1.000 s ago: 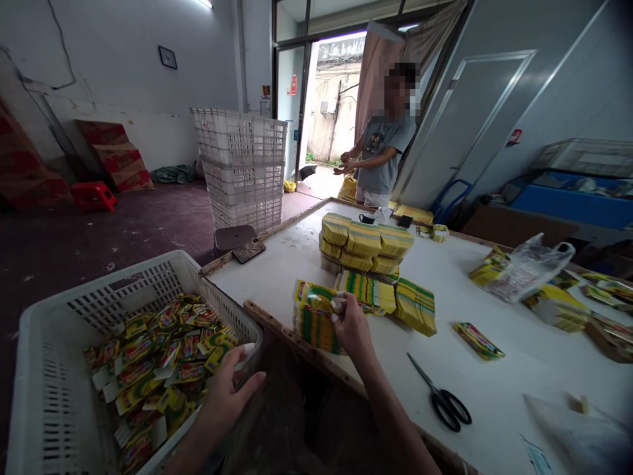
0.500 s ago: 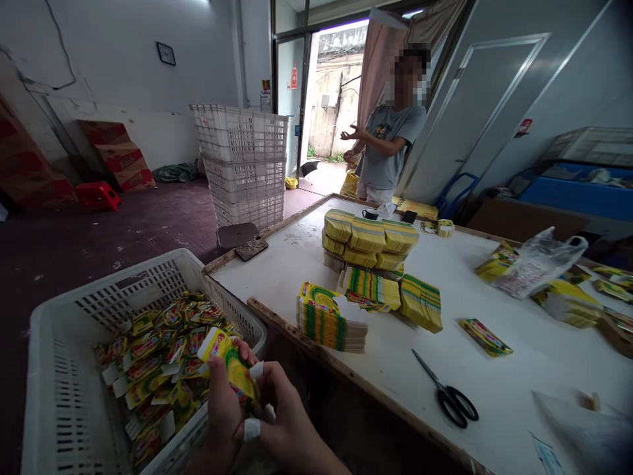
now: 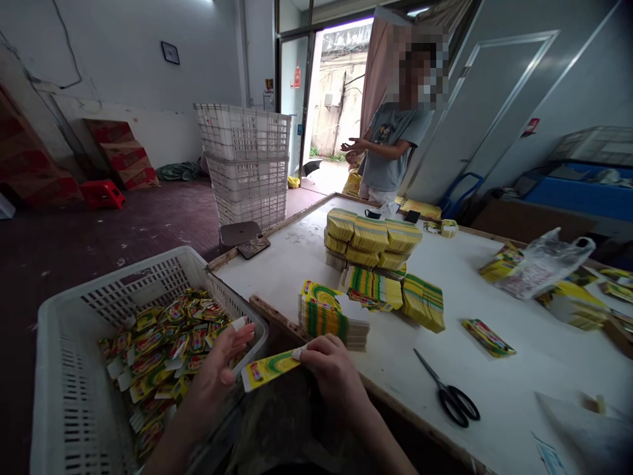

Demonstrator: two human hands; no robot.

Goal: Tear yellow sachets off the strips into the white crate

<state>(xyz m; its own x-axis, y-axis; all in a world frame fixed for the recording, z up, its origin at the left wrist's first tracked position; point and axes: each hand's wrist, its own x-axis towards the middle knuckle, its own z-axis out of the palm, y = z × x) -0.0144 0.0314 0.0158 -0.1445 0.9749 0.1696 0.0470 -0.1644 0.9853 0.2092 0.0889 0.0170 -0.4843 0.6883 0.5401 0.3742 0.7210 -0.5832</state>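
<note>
My right hand pinches one end of a flat yellow-and-green printed carton, held over my lap at the table's edge. My left hand is off the carton, with its fingers stretched out and apart, beside the rim of the white plastic crate. White tape wraps a fingertip on each hand. Inside the crate lie many small yellow, green and red cartons. Just beyond my right hand, a stack of flat cartons stands on the white table.
Bundled carton stacks stand farther back on the table. Black-handled scissors, a single carton and a clear plastic bag lie to the right. A phone rests at the left edge. A person stands beyond the table.
My hands have come apart. The left hand has let go and opened, while the right has moved right and now holds a flat carton. The folded carton held before is out of them.
</note>
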